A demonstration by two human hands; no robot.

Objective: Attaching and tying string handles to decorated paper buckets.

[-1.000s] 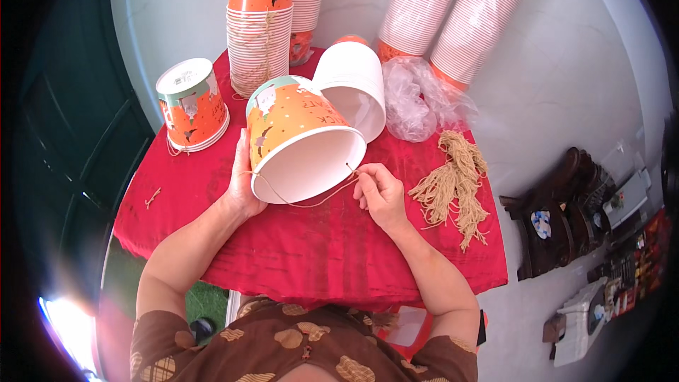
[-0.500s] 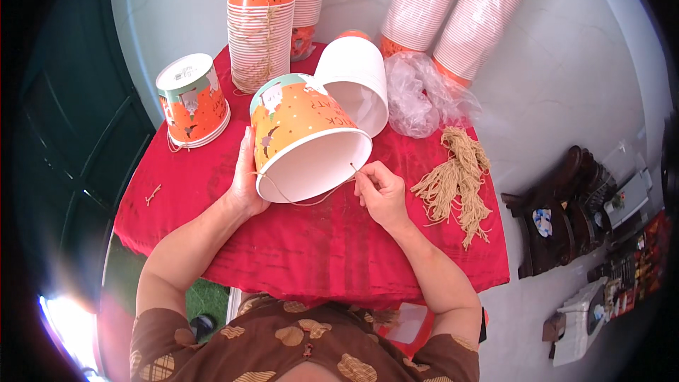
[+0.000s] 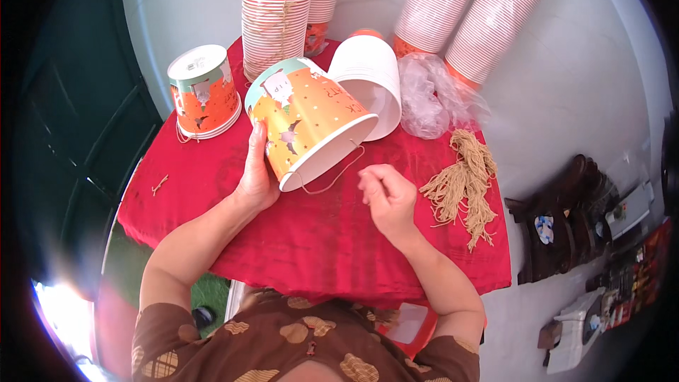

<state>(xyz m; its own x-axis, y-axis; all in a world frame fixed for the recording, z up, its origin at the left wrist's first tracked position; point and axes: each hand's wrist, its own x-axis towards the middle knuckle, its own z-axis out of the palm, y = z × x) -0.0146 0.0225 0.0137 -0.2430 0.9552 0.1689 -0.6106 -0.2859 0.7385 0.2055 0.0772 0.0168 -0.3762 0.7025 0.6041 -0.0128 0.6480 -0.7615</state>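
My left hand point(image 3: 259, 178) grips an orange printed paper bucket point(image 3: 300, 117) by its lower left side, the white rim tilted toward the right and toward me. A thin tan string point(image 3: 332, 182) hangs in a loop at the rim, its one end at the rim's right side. My right hand point(image 3: 389, 198) is a little way off to the right of the string, fingers curled together, and nothing shows in it. Behind the held bucket a white nested set of buckets point(image 3: 369, 74) lies on its side, mouth facing me.
A bundle of tan strings point(image 3: 463, 184) lies at the right of the red cloth point(image 3: 283, 255). Upturned buckets point(image 3: 204, 95) stand at left, with a tall bucket stack point(image 3: 276, 32) behind. Crumpled clear plastic point(image 3: 428, 95) sits before leaning wrapped stacks point(image 3: 498, 18). A string scrap point(image 3: 160, 184) lies left.
My right hand has come away from the rim and the string, moving right and slightly down. My left hand has tilted the bucket, so less of its inside shows.
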